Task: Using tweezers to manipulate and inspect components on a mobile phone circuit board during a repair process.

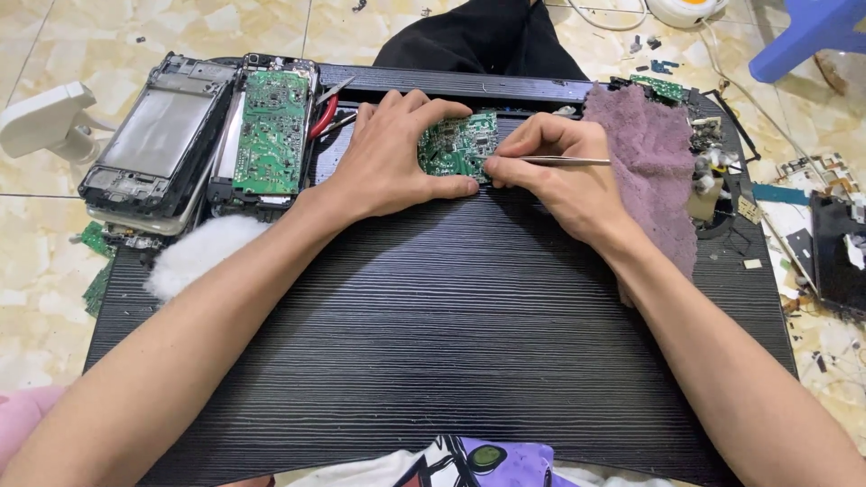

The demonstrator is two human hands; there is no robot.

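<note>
Purple cloth (651,167) beside right hand (552,167)

Two hands work at twelve o'clock on one black desk (451,361): the left hand (397,153) and right hand (559,176). Two green circuit boards: a small one (456,144) between them, a larger one (271,131) at ten o'clock. One tweezers (564,160), one purple cloth (649,162), one white wad (198,252)

I see even, bright, diffuse light with only soft, short shadows under my forearms on the black ribbed board (433,343). The pale floor tiles (54,36) look slightly washed out, upper left. Focus is sharp centrally; edges bend mildly.
</note>
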